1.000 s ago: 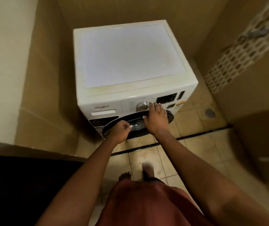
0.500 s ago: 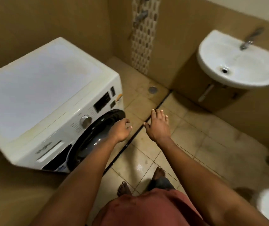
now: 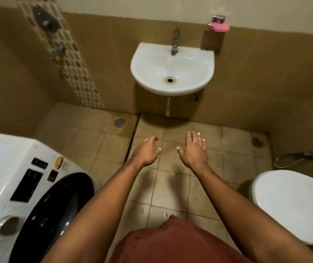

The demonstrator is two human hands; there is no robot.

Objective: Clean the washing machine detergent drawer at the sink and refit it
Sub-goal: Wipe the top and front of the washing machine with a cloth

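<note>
We hold our left hand (image 3: 147, 151) loosely curled and our right hand (image 3: 194, 150) flat (both empty) above the floor (image 3: 110, 145), the sink (image 3: 171, 91) on the wall ahead, the washing machine (image 3: 3, 154) at our left.

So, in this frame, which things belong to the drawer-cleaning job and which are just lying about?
Part of the job:
washing machine
sink
tap
left hand and right hand, both holding nothing
(the drawer itself is not in view)

Just there:
toilet
floor drain
spray hose
pink item on the wall holder
</note>
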